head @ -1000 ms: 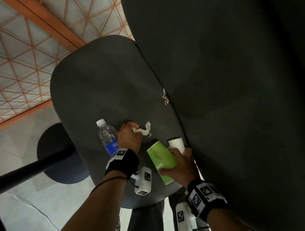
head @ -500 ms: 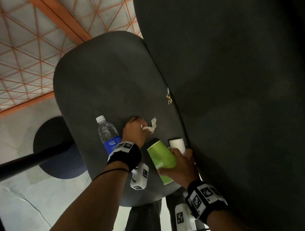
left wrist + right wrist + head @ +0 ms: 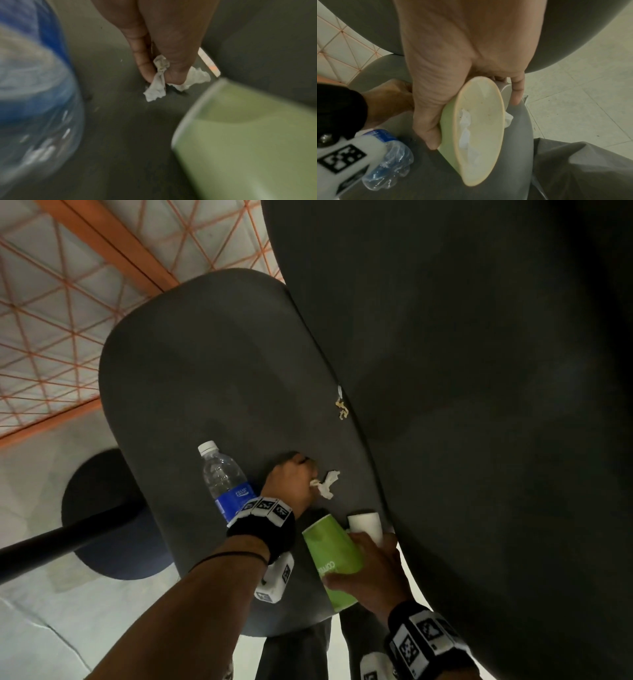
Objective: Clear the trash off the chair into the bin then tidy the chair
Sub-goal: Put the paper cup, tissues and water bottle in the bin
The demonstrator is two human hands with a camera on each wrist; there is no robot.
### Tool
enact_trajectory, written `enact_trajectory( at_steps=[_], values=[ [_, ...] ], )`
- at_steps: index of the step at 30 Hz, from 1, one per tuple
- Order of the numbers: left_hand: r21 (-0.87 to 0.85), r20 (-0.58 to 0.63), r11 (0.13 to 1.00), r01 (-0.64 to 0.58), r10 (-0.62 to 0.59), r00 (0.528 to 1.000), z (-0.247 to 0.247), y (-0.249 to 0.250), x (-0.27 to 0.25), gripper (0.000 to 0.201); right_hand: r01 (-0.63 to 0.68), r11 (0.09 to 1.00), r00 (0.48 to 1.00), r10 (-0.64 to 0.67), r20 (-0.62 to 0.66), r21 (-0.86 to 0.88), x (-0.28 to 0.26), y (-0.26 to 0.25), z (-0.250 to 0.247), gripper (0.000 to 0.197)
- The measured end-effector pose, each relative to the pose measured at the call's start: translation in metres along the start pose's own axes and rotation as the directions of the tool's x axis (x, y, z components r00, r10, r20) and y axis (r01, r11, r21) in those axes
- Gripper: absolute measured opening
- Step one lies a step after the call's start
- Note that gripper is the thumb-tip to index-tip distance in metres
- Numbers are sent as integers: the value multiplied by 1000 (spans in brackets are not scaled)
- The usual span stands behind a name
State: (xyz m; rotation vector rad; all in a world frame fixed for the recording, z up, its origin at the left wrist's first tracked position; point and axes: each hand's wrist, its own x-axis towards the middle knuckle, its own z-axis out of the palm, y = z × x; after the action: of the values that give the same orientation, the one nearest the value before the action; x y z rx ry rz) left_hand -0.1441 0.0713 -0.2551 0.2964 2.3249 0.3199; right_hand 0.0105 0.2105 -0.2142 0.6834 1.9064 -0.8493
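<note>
Our left hand (image 3: 291, 484) pinches tissue scrap (image 3: 157, 86) on chair seat (image 3: 205, 392); right hand (image 3: 370, 573) grips green cup (image 3: 334, 559), white cup beside. We lift scrap, drop into cup mouth.

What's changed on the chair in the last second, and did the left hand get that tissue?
Little moved. The left hand pinches the tissue as before, its free end still low over the seat; whether it touches is unclear. The right hand still holds the green cup. The bottle, the white cup and the scrap by the backrest stayed put.
</note>
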Motion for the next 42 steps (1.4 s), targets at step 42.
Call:
enact_trajectory(
  at_steps=[42],
  values=[
    [-726, -67, 645, 238, -411, 909, -45, -4, -118, 8, 54, 998, 996, -52, 76, -19, -50, 1, -28, 90]
  ],
)
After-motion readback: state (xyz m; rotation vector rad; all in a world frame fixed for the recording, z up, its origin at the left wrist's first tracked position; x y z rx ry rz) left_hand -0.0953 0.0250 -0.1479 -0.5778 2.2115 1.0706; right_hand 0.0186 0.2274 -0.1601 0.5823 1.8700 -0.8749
